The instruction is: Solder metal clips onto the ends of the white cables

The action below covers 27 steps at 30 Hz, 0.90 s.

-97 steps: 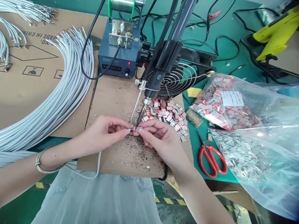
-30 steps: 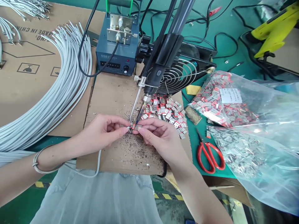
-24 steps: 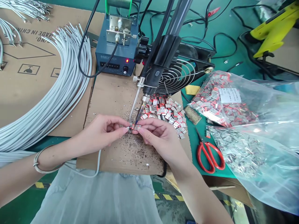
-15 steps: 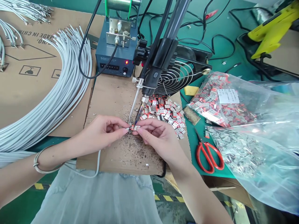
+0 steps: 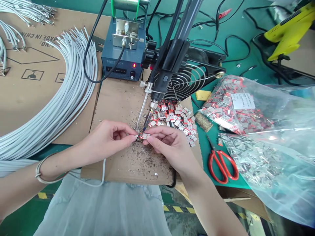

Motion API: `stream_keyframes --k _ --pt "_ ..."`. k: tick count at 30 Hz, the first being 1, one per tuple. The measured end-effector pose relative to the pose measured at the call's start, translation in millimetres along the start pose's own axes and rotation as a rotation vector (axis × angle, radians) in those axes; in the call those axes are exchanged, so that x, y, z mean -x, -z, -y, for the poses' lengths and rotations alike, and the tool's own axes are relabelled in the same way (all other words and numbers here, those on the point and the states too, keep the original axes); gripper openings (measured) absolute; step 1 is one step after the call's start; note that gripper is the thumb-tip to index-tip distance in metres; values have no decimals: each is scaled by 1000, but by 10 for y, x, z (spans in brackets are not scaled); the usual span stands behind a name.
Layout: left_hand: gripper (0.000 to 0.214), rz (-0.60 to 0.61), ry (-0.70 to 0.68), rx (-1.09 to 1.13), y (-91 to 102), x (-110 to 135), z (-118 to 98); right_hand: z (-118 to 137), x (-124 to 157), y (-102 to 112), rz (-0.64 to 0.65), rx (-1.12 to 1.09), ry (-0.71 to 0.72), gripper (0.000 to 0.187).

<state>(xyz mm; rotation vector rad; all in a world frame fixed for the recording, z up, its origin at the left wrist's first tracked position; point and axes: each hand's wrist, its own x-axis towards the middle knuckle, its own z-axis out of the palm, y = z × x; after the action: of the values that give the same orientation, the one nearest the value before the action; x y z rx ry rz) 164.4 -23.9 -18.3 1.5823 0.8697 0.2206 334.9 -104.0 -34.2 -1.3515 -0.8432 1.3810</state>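
My left hand (image 5: 108, 139) pinches the end of a thin white wire (image 5: 103, 168) that loops back under my wrist. My right hand (image 5: 167, 144) pinches a small red and silver connector piece (image 5: 145, 135). Both meet under the tip of a fixed soldering iron (image 5: 157, 91) with a bent solder feed tube (image 5: 142, 111). They work over a brown cardboard sheet (image 5: 118, 101) speckled with solder crumbs. A pile of the same red and silver pieces (image 5: 173, 119) lies just behind my right hand.
A blue solder station (image 5: 123, 59) with a lit red lamp and a black fan (image 5: 189, 78) stand behind. White cable bundles (image 5: 56, 98) curve at left. Red scissors (image 5: 222, 165), two clear bags of parts (image 5: 246, 111) and a yellow glue gun (image 5: 287, 29) sit at right.
Almost nothing: both hands stay pinched together under the iron tip, with the right fingers shifting slightly on the piece. The station's red lamp, dark one second ago, is lit.
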Motion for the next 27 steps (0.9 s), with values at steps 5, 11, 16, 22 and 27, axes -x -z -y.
stream_keyframes --k 5,11,16,22,27 --pt "16 -8 -10 -5 -9 1 0 -11 -2 14 13 -13 -4 6" --pt "16 -25 -6 -22 -7 13 -9 -19 -12 11 27 -50 -13 7" --pt "17 -28 -4 -37 -5 3 12 7 -10 -16 -17 -14 -33 6" --pt "17 -8 13 -16 -13 -2 -18 -11 1 19 5 -32 -32 8" --pt "17 2 29 -18 -11 8 -48 -29 -4 30 7 -11 -23 11"
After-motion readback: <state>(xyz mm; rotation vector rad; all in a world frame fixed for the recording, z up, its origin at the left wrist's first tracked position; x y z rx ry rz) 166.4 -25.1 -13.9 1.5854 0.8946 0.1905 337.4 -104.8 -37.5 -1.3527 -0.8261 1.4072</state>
